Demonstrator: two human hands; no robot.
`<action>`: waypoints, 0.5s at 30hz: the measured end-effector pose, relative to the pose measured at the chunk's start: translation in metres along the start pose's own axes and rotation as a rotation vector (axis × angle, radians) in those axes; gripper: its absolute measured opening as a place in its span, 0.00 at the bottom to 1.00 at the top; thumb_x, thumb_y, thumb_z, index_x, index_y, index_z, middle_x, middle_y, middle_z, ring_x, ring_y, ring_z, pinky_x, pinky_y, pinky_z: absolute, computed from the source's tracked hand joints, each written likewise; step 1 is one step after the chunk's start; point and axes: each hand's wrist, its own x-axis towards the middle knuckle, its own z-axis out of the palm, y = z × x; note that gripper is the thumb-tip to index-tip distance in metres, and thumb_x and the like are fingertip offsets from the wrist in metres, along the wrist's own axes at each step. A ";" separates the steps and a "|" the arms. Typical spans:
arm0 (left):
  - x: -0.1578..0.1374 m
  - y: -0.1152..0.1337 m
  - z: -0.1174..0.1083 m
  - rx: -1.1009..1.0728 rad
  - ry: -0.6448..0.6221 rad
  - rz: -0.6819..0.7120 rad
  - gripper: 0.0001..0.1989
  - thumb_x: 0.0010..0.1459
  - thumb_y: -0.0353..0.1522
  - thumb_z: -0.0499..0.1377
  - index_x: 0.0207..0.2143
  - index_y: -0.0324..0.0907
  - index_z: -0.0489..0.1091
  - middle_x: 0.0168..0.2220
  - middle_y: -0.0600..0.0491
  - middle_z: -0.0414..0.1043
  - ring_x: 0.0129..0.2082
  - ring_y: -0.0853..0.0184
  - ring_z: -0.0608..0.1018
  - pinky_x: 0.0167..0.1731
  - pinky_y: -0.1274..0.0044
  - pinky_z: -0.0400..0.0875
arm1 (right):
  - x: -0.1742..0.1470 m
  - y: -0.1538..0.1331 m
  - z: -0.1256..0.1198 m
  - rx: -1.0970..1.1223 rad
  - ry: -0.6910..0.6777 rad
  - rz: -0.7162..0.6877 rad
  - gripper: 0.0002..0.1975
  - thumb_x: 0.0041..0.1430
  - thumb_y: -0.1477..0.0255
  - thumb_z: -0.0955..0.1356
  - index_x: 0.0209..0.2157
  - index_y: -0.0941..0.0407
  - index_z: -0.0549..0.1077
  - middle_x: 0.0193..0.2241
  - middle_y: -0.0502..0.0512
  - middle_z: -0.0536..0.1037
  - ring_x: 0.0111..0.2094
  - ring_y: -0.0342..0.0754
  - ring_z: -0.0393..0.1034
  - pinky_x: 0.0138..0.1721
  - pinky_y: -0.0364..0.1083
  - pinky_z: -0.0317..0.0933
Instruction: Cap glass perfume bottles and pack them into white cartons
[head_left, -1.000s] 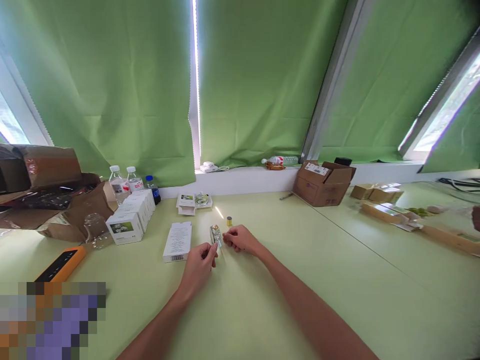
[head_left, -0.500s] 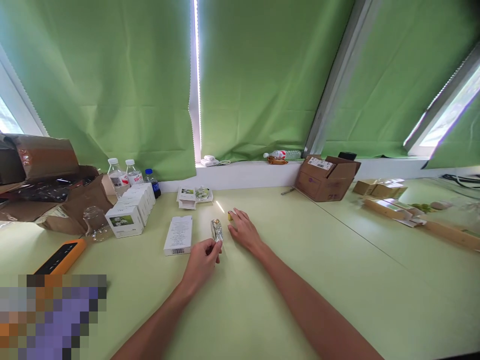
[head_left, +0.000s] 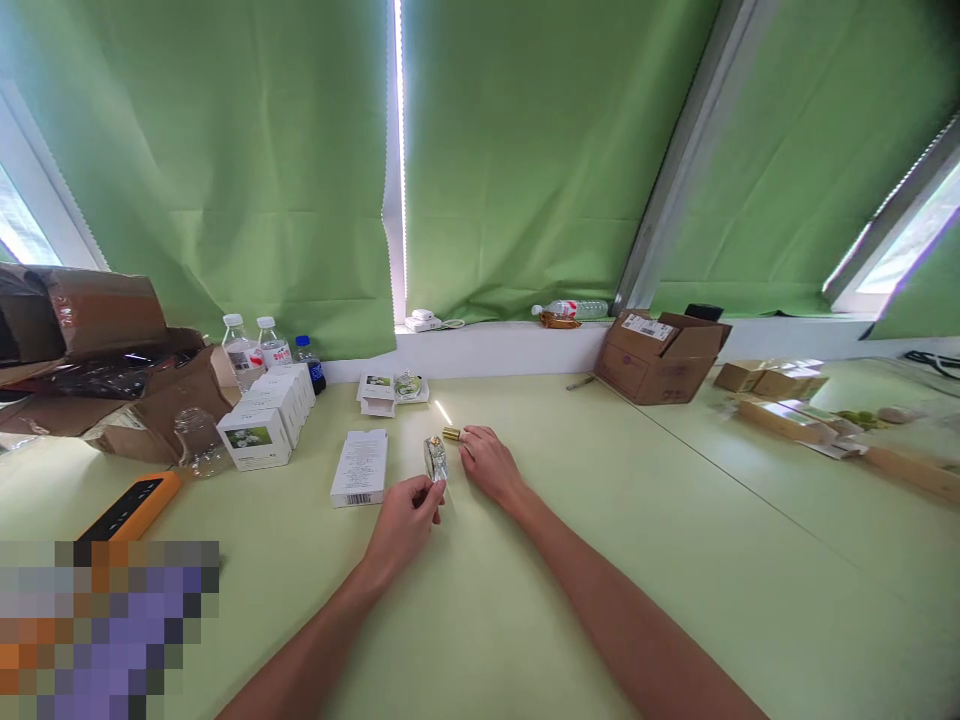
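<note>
My left hand (head_left: pixel 409 510) is closed, thumb and fingers pinching the lower end of a small clear glass bottle (head_left: pixel 435 458) with a gold-coloured top. It stands out upward from the fingertips. Just right of it, my right hand (head_left: pixel 489 462) is closed at the fingertips on a small gold cap (head_left: pixel 451 434), which points left toward the bottle. Part of the cap is hidden by the fingers. Left of my left hand lies a white carton (head_left: pixel 359 468) with printed text and a barcode.
A row of white boxes (head_left: pixel 257 437) stands at left, by clear bottles (head_left: pixel 241 352) and an open cardboard box (head_left: pixel 176 390). Behind sit a small white box (head_left: pixel 376 392) and a glass item (head_left: pixel 409 384). An orange power strip (head_left: pixel 135 507) is at left, a brown carton (head_left: pixel 656 358) at back right.
The gold cap has turned in my right fingers, so more of its length shows pointing left. My left hand still holds the bottle in about the same place. The view has shifted slightly.
</note>
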 end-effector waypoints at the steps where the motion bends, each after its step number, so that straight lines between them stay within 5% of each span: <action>1: 0.000 0.000 0.000 0.000 -0.002 -0.004 0.22 0.59 0.47 0.49 0.24 0.40 0.66 0.19 0.56 0.66 0.19 0.72 0.65 0.20 0.80 0.54 | 0.000 0.000 0.000 0.004 0.002 0.004 0.15 0.62 0.75 0.58 0.44 0.58 0.74 0.52 0.61 0.71 0.56 0.52 0.60 0.54 0.49 0.57; 8: -0.001 0.001 0.000 -0.002 -0.016 -0.005 0.21 0.59 0.47 0.50 0.24 0.40 0.65 0.19 0.55 0.66 0.19 0.72 0.65 0.20 0.80 0.55 | 0.001 0.001 0.005 0.020 -0.079 -0.089 0.30 0.60 0.69 0.62 0.63 0.59 0.55 0.64 0.60 0.53 0.65 0.54 0.43 0.61 0.53 0.47; 15: -0.001 0.002 -0.001 -0.019 -0.019 -0.012 0.21 0.58 0.48 0.50 0.25 0.40 0.66 0.20 0.55 0.67 0.19 0.72 0.65 0.20 0.80 0.55 | 0.001 -0.004 -0.001 -0.009 -0.064 -0.126 0.21 0.62 0.74 0.60 0.56 0.58 0.65 0.56 0.60 0.68 0.58 0.51 0.57 0.57 0.49 0.54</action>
